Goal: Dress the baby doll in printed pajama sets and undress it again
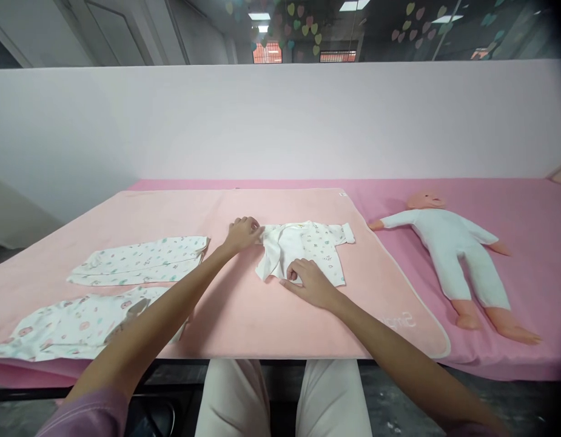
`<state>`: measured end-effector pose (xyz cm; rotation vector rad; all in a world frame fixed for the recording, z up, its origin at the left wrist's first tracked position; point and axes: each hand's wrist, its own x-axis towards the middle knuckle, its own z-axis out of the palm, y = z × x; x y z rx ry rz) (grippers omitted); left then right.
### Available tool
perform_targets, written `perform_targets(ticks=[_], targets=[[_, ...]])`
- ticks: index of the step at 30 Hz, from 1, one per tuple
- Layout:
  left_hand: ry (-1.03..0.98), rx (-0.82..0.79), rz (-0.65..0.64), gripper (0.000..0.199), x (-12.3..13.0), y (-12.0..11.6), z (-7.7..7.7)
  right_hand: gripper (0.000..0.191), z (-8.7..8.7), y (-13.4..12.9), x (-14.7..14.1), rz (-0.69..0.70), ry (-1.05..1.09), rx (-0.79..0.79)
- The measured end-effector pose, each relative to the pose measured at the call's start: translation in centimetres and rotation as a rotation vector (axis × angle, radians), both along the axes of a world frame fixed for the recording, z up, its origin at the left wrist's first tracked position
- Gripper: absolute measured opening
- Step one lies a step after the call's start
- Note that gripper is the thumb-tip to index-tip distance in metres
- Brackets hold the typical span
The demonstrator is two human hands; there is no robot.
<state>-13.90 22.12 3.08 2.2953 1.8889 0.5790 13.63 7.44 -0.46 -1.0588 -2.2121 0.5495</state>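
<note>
A small white baby shirt with a tiny coloured print lies spread on the pink blanket, its front folded partly open so that plain white cloth shows. At the shirt's left sleeve, my left hand is closed, thumb and fingers pinching the cuff. My right hand rests over the lower front, its fingers curled onto the cloth near the hem; the fingertips are partly hidden.
Two folded printed baby garments lie to the left, an upper one and a lower one partly behind my left forearm. A baby doll in a white suit lies on the pink sheet at the right. A white partition stands behind.
</note>
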Motion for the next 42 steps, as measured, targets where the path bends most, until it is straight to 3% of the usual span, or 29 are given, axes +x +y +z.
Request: perform_targets(ticks=[3, 6, 12, 15, 18, 21, 24, 26, 28, 33, 37, 42], targets=[[0.029, -0.167, -0.056, 0.047, 2.4, 0.0, 0.3, 0.029, 0.1, -0.1, 0.0, 0.01, -0.01, 0.001], [0.048, -0.299, -0.008, 0.037, 4.2, 1.2, 1.1, 0.027, 0.2, -0.1, 0.1, 0.01, -0.014, -0.006], [-0.016, -0.339, 0.053, 0.035, 7.9, 2.9, 3.2, 0.031, 0.3, -0.1, 0.1, -0.001, 0.02, -0.022], [-0.128, -0.411, -0.057, 0.043, 10.1, 2.5, 3.4, 0.037, 0.6, -0.1, 0.0, -0.044, 0.038, -0.048], [-0.281, -0.444, -0.24, 0.047, 11.1, 1.8, 2.5, 0.044, 0.9, 0.0, 0.0, -0.107, 0.06, -0.089], [-0.318, -0.217, -0.336, 0.041, 10.0, 0.8, 0.7, 0.049, 0.9, 0.4, 0.1, -0.166, 0.087, -0.132], [-0.353, 0.011, -0.293, 0.037, 7.2, -1.5, -1.0, 0.049, 0.6, 0.6, 0.1, -0.182, 0.104, -0.145], [-0.406, 0.071, -0.225, 0.037, 5.1, -4.0, -1.7, 0.035, 0.3, 0.7, 0.0, -0.19, 0.113, -0.126], [-0.458, 0.065, -0.14, 0.041, 3.3, -7.3, -2.1, 0.019, 0.0, 0.6, 0.0, -0.196, 0.116, -0.101], [-0.309, 0.005, -0.071, 0.044, 1.5, -14.3, -2.8, 0.019, -0.6, 0.6, 0.1, -0.167, 0.085, -0.084], [-0.195, 0.001, -0.058, 0.043, 2.3, -15.0, -3.0, 0.016, -0.7, 0.8, 0.4, -0.136, 0.055, -0.08], [-0.46, -0.211, 0.015, 0.029, 2.9, -14.2, -2.0, 0.018, -0.4, 1.0, 1.2, -0.074, 0.059, -0.103]])
